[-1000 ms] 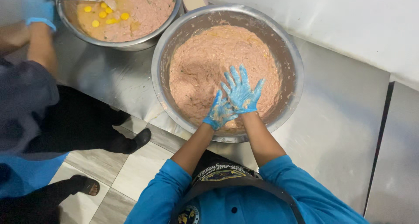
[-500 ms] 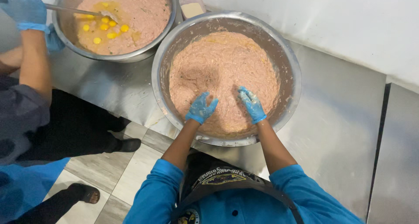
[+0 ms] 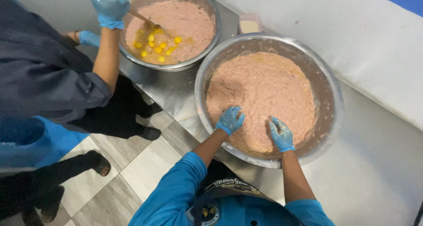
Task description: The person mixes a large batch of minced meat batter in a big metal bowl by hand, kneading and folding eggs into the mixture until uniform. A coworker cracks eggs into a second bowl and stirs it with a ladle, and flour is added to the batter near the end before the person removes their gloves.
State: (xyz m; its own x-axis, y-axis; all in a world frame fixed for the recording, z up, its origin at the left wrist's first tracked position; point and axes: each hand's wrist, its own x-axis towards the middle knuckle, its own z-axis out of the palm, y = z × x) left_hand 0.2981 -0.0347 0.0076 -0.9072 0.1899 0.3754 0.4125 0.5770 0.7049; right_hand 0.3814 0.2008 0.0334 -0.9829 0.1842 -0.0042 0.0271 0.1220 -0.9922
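Both my hands wear blue gloves smeared with paste. My left hand (image 3: 229,120) presses flat on the near left part of a pink minced mixture (image 3: 264,89) inside a large steel bowl (image 3: 335,120). My right hand (image 3: 280,135) digs into the same mixture at the near edge, fingers partly sunk in it. The two hands lie about a hand's width apart. Neither holds a separate object.
A second steel bowl (image 3: 176,66) at the upper left holds pink mixture with several yellow yolks (image 3: 157,46). A co-worker's gloved hand (image 3: 110,6) stirs it with a spoon (image 3: 147,21). Both bowls stand on a steel counter (image 3: 379,177). A small tub (image 3: 249,25) sits behind; tiled floor lies left.
My hands moved apart and toward the near edge of the bowl, pressing into the mixture. The view shifted, so both bowls now sit further right. The co-worker keeps stirring.
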